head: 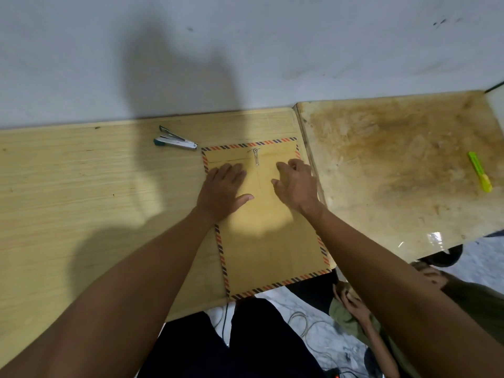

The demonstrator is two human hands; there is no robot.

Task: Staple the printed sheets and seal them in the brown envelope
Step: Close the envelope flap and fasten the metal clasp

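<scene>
A yellow-green plastic highlighter pen is seen lying near the right edge of a stained, glossy brown tabletop, which is butted against the right edge of a pale wood-grain desk. Thin cables are strewn on the marbled floor below.

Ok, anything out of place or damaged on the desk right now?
Nothing damaged. The brown envelope with striped border overhangs the wooden desk's near edge at its lower right corner. The neighbouring table top is heavily brown-stained. The silver and teal stapler lies gaping open.
</scene>
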